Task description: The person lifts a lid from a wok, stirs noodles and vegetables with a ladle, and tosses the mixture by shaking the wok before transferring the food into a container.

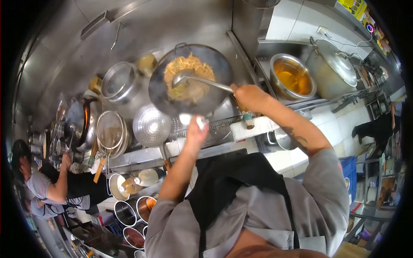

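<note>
In the head view a dark wok [221, 64] holds noodles [189, 64] with some green bits, and a little steam seems to rise from it. My right hand [251, 97] is wrapped round the handle of a metal ladle [206, 81], whose bowl rests among the noodles. At the wok's near edge, my left hand [196, 134] is closed on a white cloth [186, 118]. The cloth hides whether a wok handle or the rim lies under the fingers.
A perforated strainer [151, 124] lies left of the wok, with metal bowls [118, 81] behind it. To the right stand a basin of amber liquid [294, 76] and a large lidded pot [331, 64]. Sauce pots [126, 213] sit lower left. A co-worker [51, 187] stands at the far left.
</note>
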